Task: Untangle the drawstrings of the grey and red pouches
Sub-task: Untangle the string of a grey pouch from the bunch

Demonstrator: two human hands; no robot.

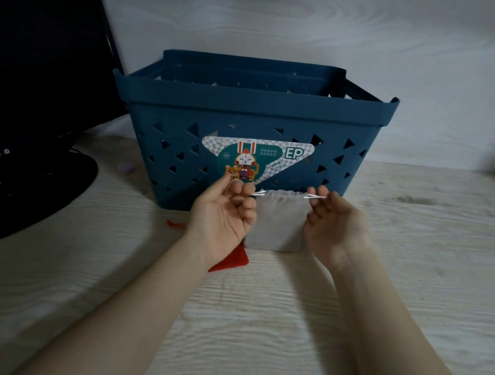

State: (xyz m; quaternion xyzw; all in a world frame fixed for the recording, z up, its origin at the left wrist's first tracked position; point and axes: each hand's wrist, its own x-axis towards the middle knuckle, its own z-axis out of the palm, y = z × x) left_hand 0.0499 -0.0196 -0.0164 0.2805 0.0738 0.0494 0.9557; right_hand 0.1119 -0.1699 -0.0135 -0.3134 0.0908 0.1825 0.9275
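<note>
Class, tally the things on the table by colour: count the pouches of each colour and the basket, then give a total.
Grey pouch: 1
Red pouch: 1
Blue basket: 1
Total: 3

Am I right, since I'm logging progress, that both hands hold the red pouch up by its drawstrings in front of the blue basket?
Not quite: the head view shows both hands, left and right, holding the grey pouch up by its drawstrings in front of the blue basket. The red pouch lies below on the table.
</note>
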